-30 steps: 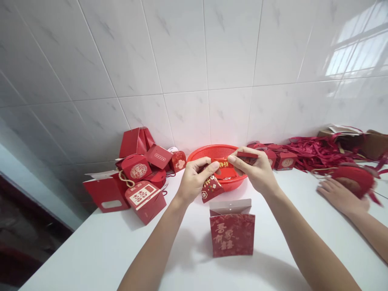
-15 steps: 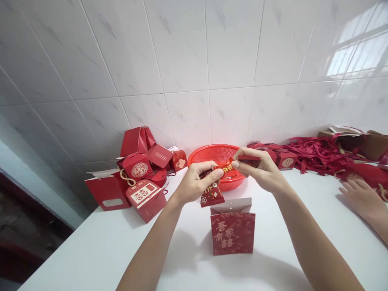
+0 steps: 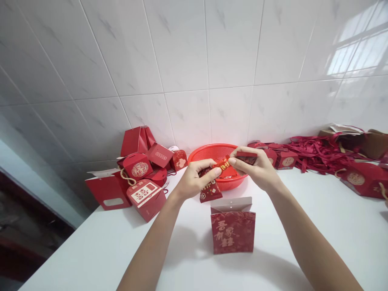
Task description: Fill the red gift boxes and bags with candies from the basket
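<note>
My left hand (image 3: 194,178) is closed on a dark red snack packet (image 3: 210,193) with small printed figures, which hangs below its fingers. Between my hands stretches a bright red wrapped candy (image 3: 223,165) with gold characters; the left fingers touch its near end. My right hand (image 3: 259,167) pinches the candy's other end and also has a small dark red packet (image 3: 247,157) tucked in its fingers. Below both hands a red gift box (image 3: 233,233) with gold characters stands upright, its top flaps raised. Behind the hands sits a red plastic basket (image 3: 209,150) with red items inside.
Several red gift boxes (image 3: 147,198) are piled on the left of the white table (image 3: 182,266). On the right lie more small red boxes (image 3: 286,159), a heap of dark red ribbons (image 3: 315,153) and a larger red box (image 3: 360,180). A tiled wall (image 3: 188,113) rises behind.
My hands have shifted slightly left, still holding the candy and packets. At the right, another person's hand has drawn away from the red box there.
</note>
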{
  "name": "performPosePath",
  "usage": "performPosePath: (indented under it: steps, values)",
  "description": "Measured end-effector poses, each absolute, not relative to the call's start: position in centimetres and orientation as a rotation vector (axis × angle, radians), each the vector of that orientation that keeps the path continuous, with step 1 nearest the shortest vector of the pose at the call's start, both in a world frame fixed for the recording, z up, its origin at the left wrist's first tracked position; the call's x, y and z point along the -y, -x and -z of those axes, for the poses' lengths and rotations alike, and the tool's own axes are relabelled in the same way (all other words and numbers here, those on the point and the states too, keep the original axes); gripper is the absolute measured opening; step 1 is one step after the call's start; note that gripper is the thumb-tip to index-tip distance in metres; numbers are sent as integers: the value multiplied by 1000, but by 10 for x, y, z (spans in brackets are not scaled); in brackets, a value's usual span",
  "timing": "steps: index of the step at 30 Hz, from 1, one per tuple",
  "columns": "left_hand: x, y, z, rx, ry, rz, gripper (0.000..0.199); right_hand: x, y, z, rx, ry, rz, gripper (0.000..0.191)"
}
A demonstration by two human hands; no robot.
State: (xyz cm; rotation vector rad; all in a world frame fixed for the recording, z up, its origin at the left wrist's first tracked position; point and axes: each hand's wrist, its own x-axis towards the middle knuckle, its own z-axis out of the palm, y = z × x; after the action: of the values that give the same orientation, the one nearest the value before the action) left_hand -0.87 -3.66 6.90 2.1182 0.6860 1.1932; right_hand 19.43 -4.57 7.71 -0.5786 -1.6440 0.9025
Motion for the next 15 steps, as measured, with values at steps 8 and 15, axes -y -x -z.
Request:
performPosePath:
  steps: [8,15]
  values:
    - [46,3,-72,-734,-2158,-1327,21,53,-201,-84,1838,619,-691,29]
    - [51,-10,-66,-663,-2016,-1497,14,55,-200,-84,1837,570,-651,27]
